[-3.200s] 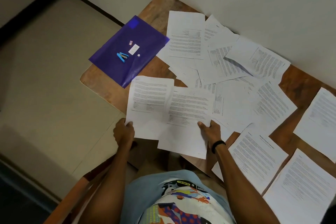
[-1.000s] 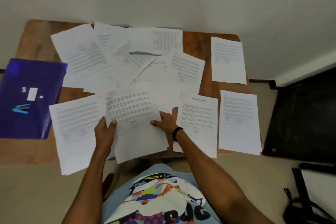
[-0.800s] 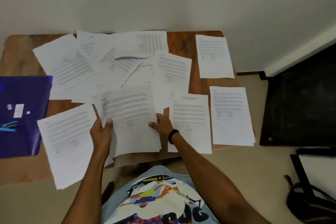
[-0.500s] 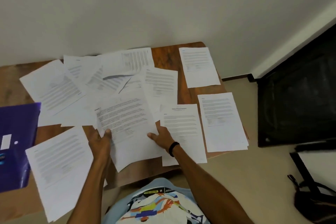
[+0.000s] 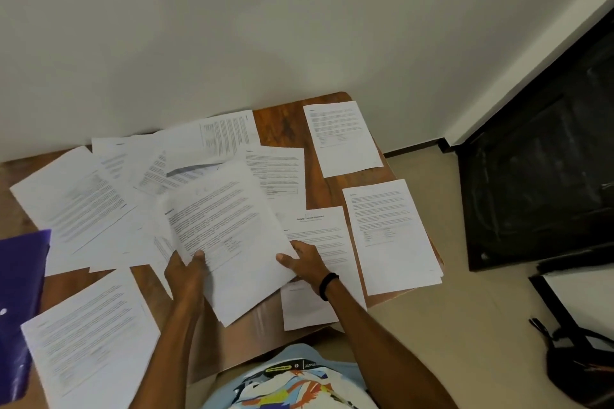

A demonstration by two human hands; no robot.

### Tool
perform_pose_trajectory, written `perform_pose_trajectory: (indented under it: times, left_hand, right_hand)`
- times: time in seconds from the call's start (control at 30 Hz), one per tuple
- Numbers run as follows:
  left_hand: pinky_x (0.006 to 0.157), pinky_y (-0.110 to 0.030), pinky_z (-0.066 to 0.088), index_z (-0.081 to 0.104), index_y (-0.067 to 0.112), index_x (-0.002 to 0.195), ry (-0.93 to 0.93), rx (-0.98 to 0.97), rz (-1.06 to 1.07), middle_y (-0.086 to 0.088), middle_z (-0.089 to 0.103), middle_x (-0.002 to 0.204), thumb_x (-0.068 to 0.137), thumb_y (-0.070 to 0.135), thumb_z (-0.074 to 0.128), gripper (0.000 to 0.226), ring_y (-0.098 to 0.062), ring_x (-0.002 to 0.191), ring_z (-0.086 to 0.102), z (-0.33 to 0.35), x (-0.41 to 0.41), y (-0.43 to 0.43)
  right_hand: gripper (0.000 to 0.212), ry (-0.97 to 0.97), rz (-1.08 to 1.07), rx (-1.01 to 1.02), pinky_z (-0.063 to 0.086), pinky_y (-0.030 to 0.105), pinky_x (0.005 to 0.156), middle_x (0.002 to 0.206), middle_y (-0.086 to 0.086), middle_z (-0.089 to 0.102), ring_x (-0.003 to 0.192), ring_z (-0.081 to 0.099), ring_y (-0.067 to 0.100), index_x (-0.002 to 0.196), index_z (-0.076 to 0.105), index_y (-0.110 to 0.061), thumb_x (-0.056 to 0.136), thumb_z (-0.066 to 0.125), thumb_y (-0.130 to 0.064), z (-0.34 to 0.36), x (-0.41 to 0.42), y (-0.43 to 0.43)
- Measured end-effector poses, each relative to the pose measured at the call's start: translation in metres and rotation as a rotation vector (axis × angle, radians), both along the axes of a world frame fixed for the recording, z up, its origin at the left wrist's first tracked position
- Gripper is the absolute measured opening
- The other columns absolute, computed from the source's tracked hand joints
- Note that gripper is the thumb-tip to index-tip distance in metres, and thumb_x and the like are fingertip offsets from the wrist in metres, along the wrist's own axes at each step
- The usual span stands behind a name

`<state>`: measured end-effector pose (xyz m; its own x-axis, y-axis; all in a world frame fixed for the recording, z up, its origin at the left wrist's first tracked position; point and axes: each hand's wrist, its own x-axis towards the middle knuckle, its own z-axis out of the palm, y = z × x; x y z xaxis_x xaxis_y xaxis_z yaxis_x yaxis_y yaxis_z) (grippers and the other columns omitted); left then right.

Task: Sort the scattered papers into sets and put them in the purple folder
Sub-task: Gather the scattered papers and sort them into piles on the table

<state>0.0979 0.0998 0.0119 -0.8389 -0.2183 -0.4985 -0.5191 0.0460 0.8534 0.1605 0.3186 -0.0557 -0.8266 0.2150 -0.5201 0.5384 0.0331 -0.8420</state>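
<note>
1. The wooden tabletop (image 5: 282, 124) stands against the wall.
2. The purple folder (image 5: 20, 276) lies far left of the left hand (image 5: 186, 276), with a single sheet (image 5: 89, 342) between them.
3. Overlapping papers (image 5: 133, 176) lie beyond that hand.
4. A titled sheet (image 5: 319, 232) lies under the right hand (image 5: 305, 262), and two stacks (image 5: 388, 236) lie to its right.

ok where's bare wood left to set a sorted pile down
Bare wood shows at the far edge of the table between the sideways sheet and the far right sheet, and near the front edge between the near left sheet and the held sheet. The overlapping pile on the far left is crowded.
</note>
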Motion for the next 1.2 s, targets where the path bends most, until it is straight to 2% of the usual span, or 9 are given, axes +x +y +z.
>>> perform_pose_trajectory:
  times: [0.1, 0.2, 0.3, 0.43, 0.63, 0.8, 1.0, 1.13, 1.2]
  left_hand:
    - [0.096, -0.036, 0.050, 0.054, 0.020, 0.135, 0.000, 0.010, 0.012, -0.003, 0.063, 0.127, 0.100, 0.018, 0.060, 0.036, -0.027, 0.115, 0.062, -0.007, -0.015, 0.014]
    - [0.098, -0.043, 0.051, 0.055, 0.013, 0.133, -0.003, 0.011, -0.033, -0.007, 0.064, 0.125, 0.098, 0.015, 0.063, 0.036, -0.028, 0.112, 0.063, -0.012, -0.026, 0.032]
    - [0.096, -0.041, 0.052, 0.056, 0.012, 0.131, 0.004, -0.005, -0.095, -0.006, 0.064, 0.122, 0.097, 0.014, 0.064, 0.035, -0.025, 0.108, 0.063, -0.015, -0.031, 0.056]
    - [0.090, -0.031, 0.052, 0.057, 0.008, 0.129, 0.019, 0.042, -0.224, -0.004, 0.065, 0.119, 0.095, 0.010, 0.065, 0.035, -0.021, 0.106, 0.064, -0.019, -0.028, 0.098]
    - [0.079, -0.035, 0.060, 0.060, 0.012, 0.119, -0.016, 0.068, -0.609, -0.010, 0.070, 0.098, 0.093, 0.003, 0.066, 0.028, -0.027, 0.091, 0.070, -0.032, -0.012, 0.193]
    - [0.092, -0.040, 0.057, 0.046, 0.025, 0.144, -0.079, 0.057, -1.024, -0.005, 0.066, 0.123, 0.091, 0.001, 0.063, 0.060, -0.023, 0.112, 0.064, -0.052, 0.008, 0.264]
    - [0.110, -0.032, 0.038, 0.016, 0.023, 0.157, -0.028, -0.171, -1.329, -0.003, 0.036, 0.156, 0.098, -0.001, 0.052, 0.074, -0.024, 0.142, 0.039, -0.074, 0.028, 0.283]
    - [0.112, -0.028, 0.033, 0.015, 0.022, 0.157, -0.017, -0.185, -1.395, 0.008, 0.036, 0.147, 0.102, 0.002, 0.044, 0.066, -0.009, 0.133, 0.039, -0.080, 0.033, 0.281]
    - [0.109, -0.030, 0.039, 0.027, 0.022, 0.155, -0.029, -0.261, -1.357, 0.001, 0.049, 0.143, 0.104, 0.011, 0.042, 0.054, -0.016, 0.130, 0.050, -0.081, 0.034, 0.283]
  right_hand:
    - [0.028, -0.032, -0.034, -0.064, 0.062, 0.034, 0.075, 0.115, 0.002, 0.068, 0.106, 0.068, 0.024, 0.123, 0.062, -0.013, 0.095, 0.067, -0.014, 0.003, -0.001, 0.010]
    - [0.036, -0.008, -0.037, 0.053, 0.056, 0.031, 0.090, 0.123, 0.002, 0.065, 0.109, 0.063, 0.018, 0.130, 0.060, -0.008, 0.094, 0.065, -0.011, 0.003, -0.005, 0.024]
    - [0.037, -0.030, -0.076, 0.122, 0.051, 0.038, 0.102, 0.127, 0.006, 0.064, 0.115, 0.060, 0.022, 0.130, 0.060, -0.006, 0.094, 0.065, -0.011, 0.004, -0.004, 0.045]
    - [0.040, -0.064, -0.159, 0.148, 0.047, 0.029, 0.097, 0.121, -0.001, 0.060, 0.115, 0.057, 0.020, 0.133, 0.058, -0.004, 0.094, 0.065, -0.011, 0.005, 0.008, 0.094]
    - [0.057, -0.199, -0.434, 0.274, 0.051, 0.053, 0.100, 0.137, 0.003, 0.059, 0.124, 0.056, 0.029, 0.140, 0.054, -0.014, 0.088, 0.069, -0.035, -0.029, 0.077, 0.210]
    - [0.040, -0.387, -0.493, 0.440, 0.053, 0.051, 0.095, 0.121, 0.007, 0.066, 0.108, 0.061, 0.033, 0.131, 0.060, -0.015, 0.091, 0.061, -0.019, -0.039, 0.125, 0.263]
    - [0.045, -0.549, -0.491, 0.538, 0.050, 0.041, 0.092, 0.128, 0.016, 0.063, 0.113, 0.060, 0.039, 0.140, 0.051, -0.010, 0.096, 0.055, -0.015, -0.040, 0.134, 0.263]
    - [0.041, -0.670, -0.452, 0.650, 0.050, 0.044, 0.083, 0.120, 0.022, 0.061, 0.105, 0.061, 0.042, 0.132, 0.048, -0.006, 0.096, 0.057, -0.022, -0.037, 0.135, 0.257]
    - [0.048, -0.746, -0.447, 0.691, 0.049, 0.047, 0.085, 0.124, 0.027, 0.053, 0.109, 0.057, 0.045, 0.135, 0.043, -0.003, 0.096, 0.059, -0.024, -0.035, 0.133, 0.250]
